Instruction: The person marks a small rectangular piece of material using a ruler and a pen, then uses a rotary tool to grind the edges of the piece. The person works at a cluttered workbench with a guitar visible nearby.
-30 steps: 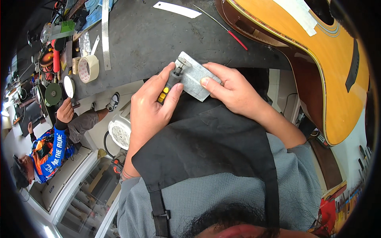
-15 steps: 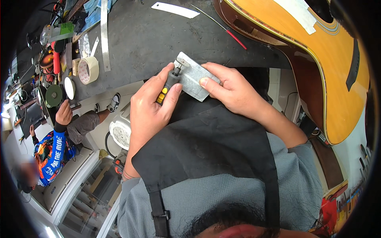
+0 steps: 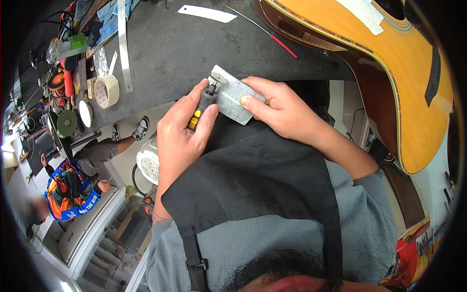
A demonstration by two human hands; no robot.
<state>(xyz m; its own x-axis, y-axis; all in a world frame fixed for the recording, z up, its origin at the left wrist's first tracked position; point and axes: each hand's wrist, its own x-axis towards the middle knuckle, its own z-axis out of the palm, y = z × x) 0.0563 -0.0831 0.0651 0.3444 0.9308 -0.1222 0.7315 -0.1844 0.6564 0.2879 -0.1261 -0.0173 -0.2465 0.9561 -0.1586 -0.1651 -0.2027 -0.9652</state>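
Observation:
My left hand [image 3: 182, 129] is closed around a small rotary tool [image 3: 208, 99] with a dark grey and yellow body. At its narrow metal end, a small disc-like tip lies over the upper left part of a flat grey rectangular piece [image 3: 233, 100]. That piece looks like metal, and I cannot tell whether the tip touches it. My right hand [image 3: 279, 109] pinches the piece along its right side, thumb on the upper face and fingers behind. Both hands are held close together in front of my black apron [image 3: 253, 175], at the near edge of the dark workbench [image 3: 170, 53].
A guitar body [image 3: 394, 82] occupies the right side. On the bench are a red-handled thin tool [image 3: 283, 46], a white strip [image 3: 206, 13], a steel ruler [image 3: 124, 48] and a tape roll [image 3: 107, 91]. Cluttered tools and another person [image 3: 73, 190] are at the left.
My hands, tool and grey piece appear slightly further left, as does the bench scene. The other person has drawn an arm back from the bench's left end. My grips are unchanged.

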